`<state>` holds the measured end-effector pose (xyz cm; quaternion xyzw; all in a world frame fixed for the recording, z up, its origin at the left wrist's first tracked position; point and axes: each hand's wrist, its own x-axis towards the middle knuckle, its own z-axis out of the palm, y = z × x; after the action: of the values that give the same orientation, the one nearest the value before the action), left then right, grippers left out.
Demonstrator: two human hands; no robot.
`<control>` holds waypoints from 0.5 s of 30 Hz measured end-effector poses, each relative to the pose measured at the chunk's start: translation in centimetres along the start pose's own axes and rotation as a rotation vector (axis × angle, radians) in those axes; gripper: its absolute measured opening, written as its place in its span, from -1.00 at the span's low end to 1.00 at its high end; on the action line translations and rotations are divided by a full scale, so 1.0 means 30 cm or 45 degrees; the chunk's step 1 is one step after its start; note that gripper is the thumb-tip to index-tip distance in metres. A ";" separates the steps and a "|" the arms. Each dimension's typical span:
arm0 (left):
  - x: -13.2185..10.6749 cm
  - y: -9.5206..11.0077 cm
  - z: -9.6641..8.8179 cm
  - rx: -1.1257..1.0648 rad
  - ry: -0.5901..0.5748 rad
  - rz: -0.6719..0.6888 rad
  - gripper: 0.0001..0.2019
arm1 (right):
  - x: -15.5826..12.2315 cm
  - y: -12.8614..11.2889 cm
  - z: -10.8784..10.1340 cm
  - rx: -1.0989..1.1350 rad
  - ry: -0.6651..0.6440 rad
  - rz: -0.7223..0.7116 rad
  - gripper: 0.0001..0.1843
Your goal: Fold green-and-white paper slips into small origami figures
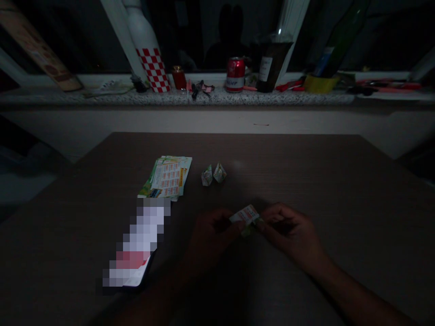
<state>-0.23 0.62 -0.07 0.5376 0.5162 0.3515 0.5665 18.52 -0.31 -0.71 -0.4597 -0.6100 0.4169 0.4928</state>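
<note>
Between my two hands is a small folded piece of printed paper [245,215], white with orange print and a green part below. My left hand [217,231] pinches its left side, thumb on top. At the right edge, my right hand [292,228] grips it between thumb and fingers; the other fingers are curled. Beyond my hands, two small folded paper shapes [219,173] stand side by side on the table. A stack of printed paper sheets [168,176], green, white and yellow, lies to the left, fanned slightly.
A phone with a lit, blurred screen [139,244] lies left of my hands on the dark wooden table [288,158]. Along the windowsill [118,99] stand a checkered bottle [152,68], a small jar [179,78], a red can [235,74], a dark bag [272,68] and a green bottle [340,40].
</note>
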 end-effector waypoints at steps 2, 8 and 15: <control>-0.002 0.005 0.000 0.040 0.008 0.031 -0.81 | 0.000 0.004 0.002 0.018 -0.066 0.031 -0.90; -0.014 0.010 0.012 0.115 -0.087 0.060 -0.83 | -0.002 -0.004 0.007 0.076 -0.129 0.112 -0.93; -0.010 0.012 0.007 0.049 -0.083 -0.006 -0.85 | -0.001 -0.009 0.007 0.012 -0.125 0.130 -0.88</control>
<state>-0.04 0.34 0.31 0.5584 0.5055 0.3226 0.5733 18.29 -0.41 -0.48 -0.4669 -0.6073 0.4665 0.4423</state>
